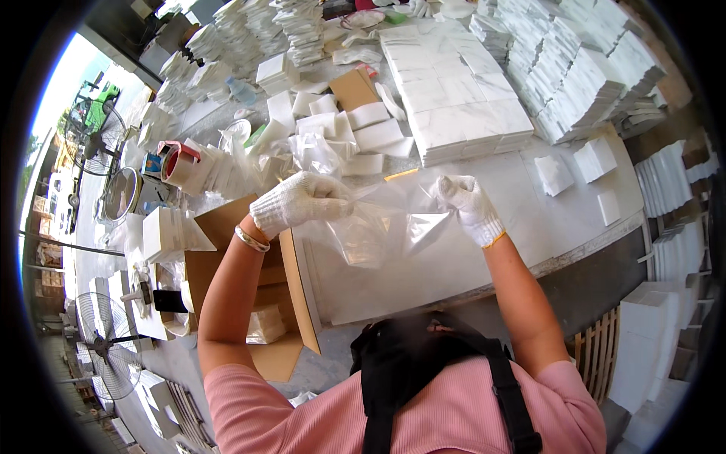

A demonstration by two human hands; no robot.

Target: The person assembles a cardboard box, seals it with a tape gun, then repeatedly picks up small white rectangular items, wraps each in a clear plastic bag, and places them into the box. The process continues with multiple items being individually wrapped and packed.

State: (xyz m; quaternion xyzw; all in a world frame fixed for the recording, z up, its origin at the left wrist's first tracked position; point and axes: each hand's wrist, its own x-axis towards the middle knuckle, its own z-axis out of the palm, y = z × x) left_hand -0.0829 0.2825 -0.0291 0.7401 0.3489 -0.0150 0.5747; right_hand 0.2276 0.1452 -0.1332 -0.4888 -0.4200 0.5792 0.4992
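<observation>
A clear plastic bag (367, 231) hangs stretched between my two gloved hands above the pale worktable (484, 219). My left hand (302, 203), in a white knit glove, is closed on the bag's left edge. On the other side my right hand (465, 206), gloved the same way, pinches the bag's right edge. Through the film I can see the table; no contents show in it. Beyond the hands lie white marble-look tiles (454, 91) in a flat block, and crumpled clear plastic (316, 151) rests among white foam sheets (378, 136).
An open cardboard box (291, 284) stands by my left forearm, with a wrapped packet inside. Tall tile stacks (582, 83) rise at the far right. Small white pieces (554, 174) lie on the table's right part. Floor fans (106, 344) stand at the left.
</observation>
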